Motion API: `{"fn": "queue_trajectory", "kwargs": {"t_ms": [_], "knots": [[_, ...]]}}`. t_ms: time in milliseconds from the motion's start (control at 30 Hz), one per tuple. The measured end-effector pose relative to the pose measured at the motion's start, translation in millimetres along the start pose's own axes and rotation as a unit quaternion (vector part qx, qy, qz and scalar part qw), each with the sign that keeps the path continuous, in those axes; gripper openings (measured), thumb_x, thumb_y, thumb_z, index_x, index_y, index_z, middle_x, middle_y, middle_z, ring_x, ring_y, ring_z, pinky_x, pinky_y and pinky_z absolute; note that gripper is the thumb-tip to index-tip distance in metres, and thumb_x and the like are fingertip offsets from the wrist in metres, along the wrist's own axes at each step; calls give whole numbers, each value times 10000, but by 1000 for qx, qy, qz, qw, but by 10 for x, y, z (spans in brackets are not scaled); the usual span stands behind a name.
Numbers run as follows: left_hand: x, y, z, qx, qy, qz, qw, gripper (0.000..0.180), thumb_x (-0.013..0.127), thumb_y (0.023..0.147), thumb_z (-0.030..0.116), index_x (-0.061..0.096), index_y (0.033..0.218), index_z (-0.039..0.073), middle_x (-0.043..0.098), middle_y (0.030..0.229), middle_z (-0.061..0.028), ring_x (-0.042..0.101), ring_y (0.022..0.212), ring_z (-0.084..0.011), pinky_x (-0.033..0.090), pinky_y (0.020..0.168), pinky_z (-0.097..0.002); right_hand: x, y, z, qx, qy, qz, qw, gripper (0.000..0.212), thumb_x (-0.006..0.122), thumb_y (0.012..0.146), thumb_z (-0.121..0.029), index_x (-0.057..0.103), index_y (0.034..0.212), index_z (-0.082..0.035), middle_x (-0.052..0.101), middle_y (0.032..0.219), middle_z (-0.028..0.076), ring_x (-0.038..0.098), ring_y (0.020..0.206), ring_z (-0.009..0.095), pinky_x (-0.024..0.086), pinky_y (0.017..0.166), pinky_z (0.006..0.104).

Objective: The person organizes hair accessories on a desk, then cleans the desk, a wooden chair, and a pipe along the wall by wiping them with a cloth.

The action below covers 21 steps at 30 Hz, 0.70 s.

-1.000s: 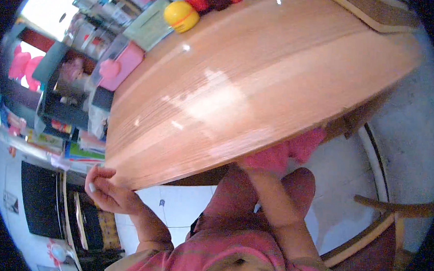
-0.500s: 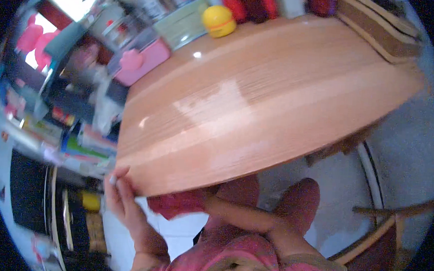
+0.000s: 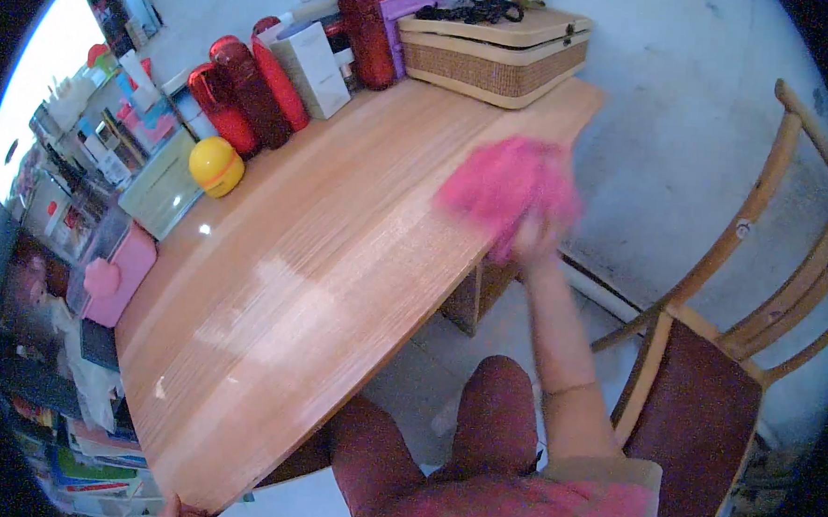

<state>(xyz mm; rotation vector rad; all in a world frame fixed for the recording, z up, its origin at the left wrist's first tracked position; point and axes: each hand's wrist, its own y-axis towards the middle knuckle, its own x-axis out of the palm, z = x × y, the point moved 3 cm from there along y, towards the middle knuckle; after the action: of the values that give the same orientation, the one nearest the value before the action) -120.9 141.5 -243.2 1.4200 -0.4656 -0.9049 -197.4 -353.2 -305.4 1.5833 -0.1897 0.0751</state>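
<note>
A pink cloth [image 3: 507, 188], smeared by motion, lies bunched at the far right end of the light wooden table [image 3: 340, 245]. My right hand [image 3: 535, 235] is closed on its near side, with the arm stretched out past the table's front edge. Part of the cloth hangs over that edge. Low on the left, my left hand [image 3: 179, 513] touches the table's near corner. Only a bit of its fingers shows there, apart and holding nothing I can see; the rest is cut off by the picture's lower rim.
Along the table's back stand a yellow round container [image 3: 217, 166], red bottles [image 3: 245, 90], a white box [image 3: 313, 69] and a woven case [image 3: 499, 62] with a black cable on top. A pink box [image 3: 121, 276] sits at the left. A wooden chair [image 3: 697, 395] stands at the right.
My right hand has swung the cloth from below the table's front edge, near the left corner, up to the far right end. The view has turned right; my left hand stays by the corner.
</note>
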Motion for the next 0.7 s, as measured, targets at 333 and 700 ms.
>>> {"fn": "queue_trajectory", "kwargs": {"t_ms": [333,700], "knots": [[-205,313,-599,-80,-24,-385,919,313,487,950,229,580,1136,-4,583,1146,-176,555,1050,-293,428,915,-410,-340,477,1351,260,-1,-101,960,280,565,850,-229,625,982,10,628,971,199,574,957,336,418,898,414],[1364,1119,198,175,-179,-532,809,232,576,824,53,667,1032,95,488,823,-85,522,865,-273,424,794,-356,-194,168,-425,234,100,-94,962,299,515,735,-213,604,857,45,604,837,102,550,783,227,438,753,350]]}}
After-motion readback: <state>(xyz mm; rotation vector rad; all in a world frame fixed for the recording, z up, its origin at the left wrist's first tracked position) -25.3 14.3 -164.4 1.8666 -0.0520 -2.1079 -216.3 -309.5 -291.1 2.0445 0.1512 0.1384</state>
